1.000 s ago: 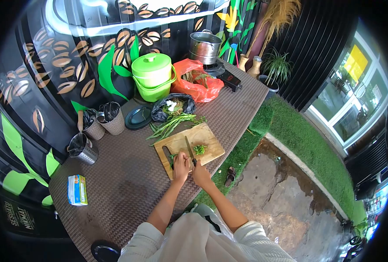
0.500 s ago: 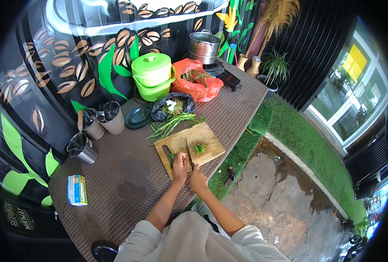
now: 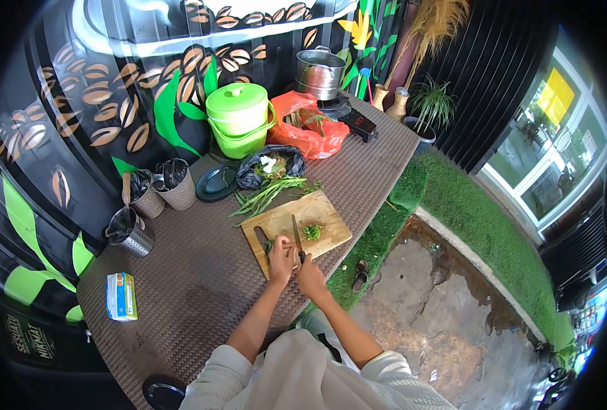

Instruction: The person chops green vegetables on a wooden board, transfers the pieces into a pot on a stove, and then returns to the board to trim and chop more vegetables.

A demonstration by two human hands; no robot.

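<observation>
A wooden cutting board (image 3: 276, 219) lies on the table near its front edge. My right hand (image 3: 310, 279) is closed around the handle of a knife (image 3: 295, 230), whose blade points away from me over the board. Just left of the blade, my left hand (image 3: 282, 261) has its fingers bent over leafy greens (image 3: 269, 247), mostly hidden under them. A small heap of chopped greens (image 3: 312, 232) sits on the board to the right of the knife. Long green stalks (image 3: 266, 198) lie on the table beyond the board.
Behind the stalks are a black plastic bag (image 3: 249, 172), a dark oval plate (image 3: 216, 184), a lime-green bucket (image 3: 238, 116) and a red plastic bag (image 3: 324, 143). A steel pot (image 3: 319, 75) stands far back. Utensil holders (image 3: 178, 193) and a tissue pack (image 3: 121, 297) are left.
The knife blade has shifted slightly and its tip sits a little farther away from me. My left fingers have moved slightly. Other things stay in place.
</observation>
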